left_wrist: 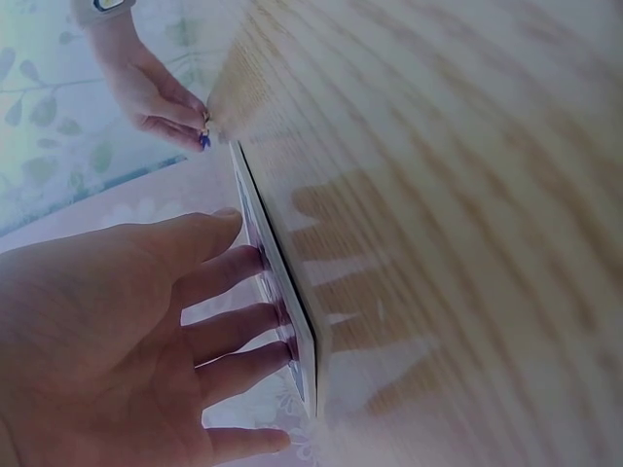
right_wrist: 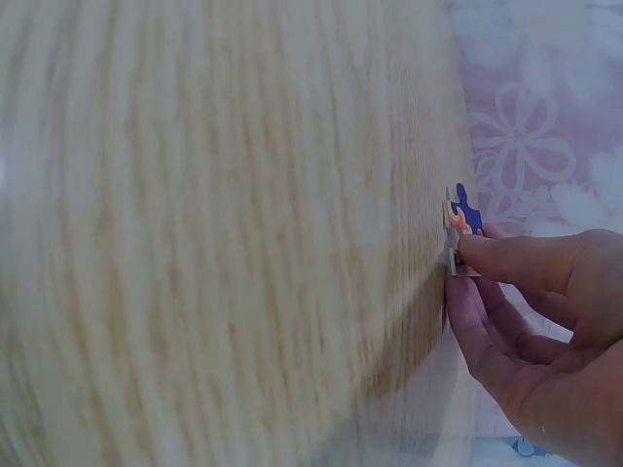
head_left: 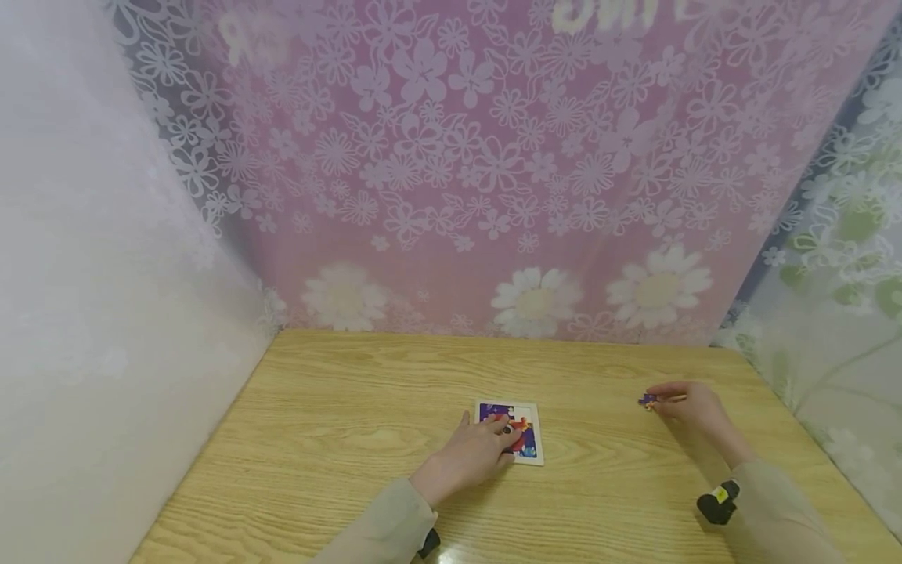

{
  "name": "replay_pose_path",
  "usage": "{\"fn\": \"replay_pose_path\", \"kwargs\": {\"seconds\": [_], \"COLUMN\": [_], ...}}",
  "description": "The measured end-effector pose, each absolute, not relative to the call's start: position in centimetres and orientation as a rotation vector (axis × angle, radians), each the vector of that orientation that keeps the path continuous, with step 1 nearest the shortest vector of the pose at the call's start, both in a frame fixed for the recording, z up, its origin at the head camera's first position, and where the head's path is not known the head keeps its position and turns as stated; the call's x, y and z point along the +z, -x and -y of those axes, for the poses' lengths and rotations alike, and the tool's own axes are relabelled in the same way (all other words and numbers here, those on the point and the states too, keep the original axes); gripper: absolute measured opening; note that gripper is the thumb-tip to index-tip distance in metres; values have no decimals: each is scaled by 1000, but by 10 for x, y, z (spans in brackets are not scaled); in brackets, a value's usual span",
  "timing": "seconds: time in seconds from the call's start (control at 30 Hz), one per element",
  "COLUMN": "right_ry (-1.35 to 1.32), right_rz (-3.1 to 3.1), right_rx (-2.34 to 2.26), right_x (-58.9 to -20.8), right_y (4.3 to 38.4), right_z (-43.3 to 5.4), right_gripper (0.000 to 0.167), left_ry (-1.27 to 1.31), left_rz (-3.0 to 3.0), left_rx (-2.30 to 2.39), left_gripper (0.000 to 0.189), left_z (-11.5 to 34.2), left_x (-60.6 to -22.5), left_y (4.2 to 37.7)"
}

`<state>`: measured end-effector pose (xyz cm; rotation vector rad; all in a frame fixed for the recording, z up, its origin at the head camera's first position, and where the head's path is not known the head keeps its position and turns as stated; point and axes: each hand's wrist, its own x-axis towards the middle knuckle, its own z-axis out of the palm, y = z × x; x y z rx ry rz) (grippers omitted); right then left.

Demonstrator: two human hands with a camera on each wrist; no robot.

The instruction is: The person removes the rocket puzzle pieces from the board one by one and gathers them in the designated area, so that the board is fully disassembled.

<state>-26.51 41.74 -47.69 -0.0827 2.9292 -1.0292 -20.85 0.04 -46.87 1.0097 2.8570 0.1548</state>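
Note:
A small jigsaw puzzle [head_left: 537, 439] in a white frame lies on the table, its picture purple, red and blue. A pale gap shows at its top right. My left hand [head_left: 475, 454] rests over it with fingers spread, hiding the left and middle of the picture. In the left wrist view, the fingertips of the left hand [left_wrist: 117, 331] meet the thin board [left_wrist: 282, 263]. Away to the right, my right hand [head_left: 698, 411] pinches a jigsaw piece [head_left: 646, 400]. Blue and orange-yellow show on that piece [right_wrist: 469, 209], held between thumb and fingers close over the table.
The light wood-grain table [head_left: 338, 407] reaches back to a pink flowered curtain [head_left: 437, 196]. A whitish sheet [head_left: 106, 274] bounds the left side, and a leaf-patterned one [head_left: 853, 313] the right. A black device [head_left: 717, 505] sits by the right wrist.

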Motion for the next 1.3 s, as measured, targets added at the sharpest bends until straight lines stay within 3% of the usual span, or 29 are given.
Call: {"fn": "replay_pose_path", "kwargs": {"seconds": [0.63,0.8,1.3], "right_ry": [123,98,179], "right_rz": [-2962,-2990,-3070], "right_rx": [-848,-870,-1029], "right_x": [-472,-470,-457], "right_y": [268,264,259], "right_z": [-422,-421,-388], "right_gripper": [30,36,40], "left_ry": [-993,-979,-1014], "left_rz": [-2826,-2843,-2890], "left_rx": [225,237,225], "left_gripper": [48,47,40], "left_z": [-3,-3,-1], "left_x": [-470,-469,-470], "left_y": [210,210,214]}}
